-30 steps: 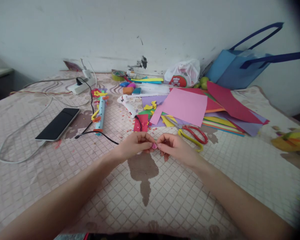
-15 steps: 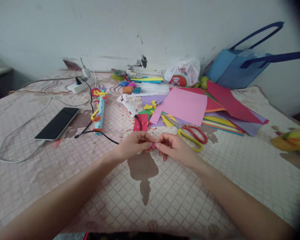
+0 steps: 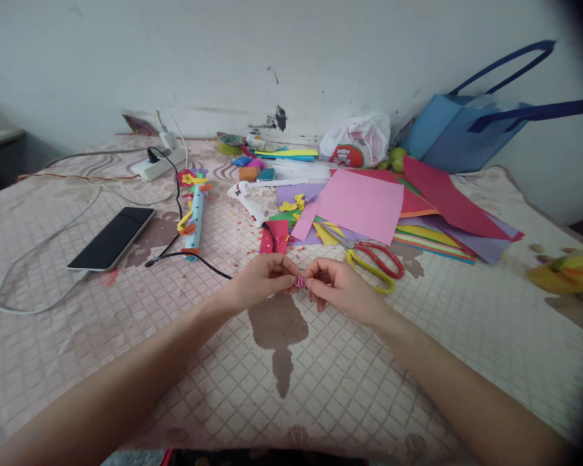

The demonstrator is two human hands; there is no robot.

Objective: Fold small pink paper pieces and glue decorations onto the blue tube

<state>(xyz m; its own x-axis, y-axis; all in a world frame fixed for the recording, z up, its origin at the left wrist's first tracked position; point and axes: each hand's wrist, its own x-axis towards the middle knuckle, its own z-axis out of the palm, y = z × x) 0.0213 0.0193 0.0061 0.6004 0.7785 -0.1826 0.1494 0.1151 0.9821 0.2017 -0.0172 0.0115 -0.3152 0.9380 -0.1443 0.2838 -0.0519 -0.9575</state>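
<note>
Between my two hands is a small folded piece of pink paper (image 3: 299, 281), mostly covered by fingertips. My left hand (image 3: 268, 279) pinches its left side, thumb against fingers. From the other side my right hand (image 3: 334, 285) pinches it too, with the lower fingers curled beneath. Both hands hover just over the patterned tablecloth (image 3: 320, 388). Close to my right hand lie scissors (image 3: 374, 259) with one red and one yellow handle. A white glue gun (image 3: 247, 204) rests beyond my left hand, its black cord running along the table.
A pink sheet (image 3: 362, 204) tops a pile of coloured paper. Left are a phone (image 3: 111, 239) on a cable, a light-blue strip with paper flowers (image 3: 195, 217) and a power strip (image 3: 159, 165). A blue bag (image 3: 466, 133) and white plastic bag (image 3: 357, 139) stand by the wall.
Both hands keep nearly the same place and pinch. Slightly more of the pink paper shows between the fingertips now.
</note>
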